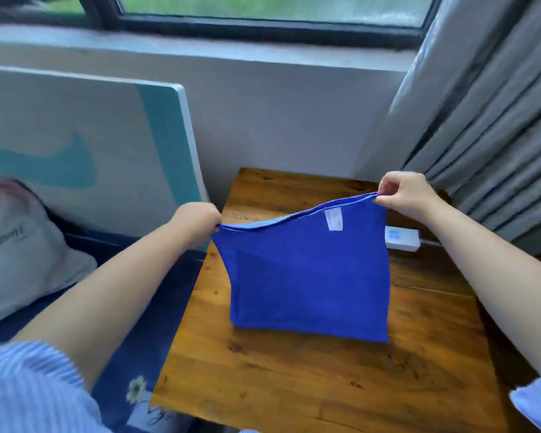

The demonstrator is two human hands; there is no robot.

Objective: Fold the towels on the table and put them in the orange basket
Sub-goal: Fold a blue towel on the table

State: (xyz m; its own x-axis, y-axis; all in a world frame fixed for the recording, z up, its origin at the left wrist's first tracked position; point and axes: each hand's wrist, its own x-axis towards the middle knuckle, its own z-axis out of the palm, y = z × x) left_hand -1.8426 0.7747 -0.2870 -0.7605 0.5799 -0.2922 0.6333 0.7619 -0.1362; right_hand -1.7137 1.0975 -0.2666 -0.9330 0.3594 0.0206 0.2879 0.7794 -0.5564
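1. The blue towel [306, 276] is already doubled over, so you see two layers along the top edge, with a small white tag near the upper right. It's held up over the wooden table [325, 385], bottom fold just about meeting the tabletop.
2. Left hand [197, 223] pinches the top left corner with fingers curled tight around the fabric. Right hand [403, 195] does the same on the top right corner, thumb and fingertips clamped on the edge, and sits a bit higher, so the top edge slants.
3. Containers: none show up in this view, so nothing to report there.
4. Around it: a white power strip [402, 237] sits on the table just behind the towel's right side, partly hidden by it. Grey curtain [487, 120] hangs on the right, window [263, 14] up top, a white and teal board [85, 135] leaning at left, and a pale pillow [22, 248] on dark blue bedding [144, 323] beside the table.
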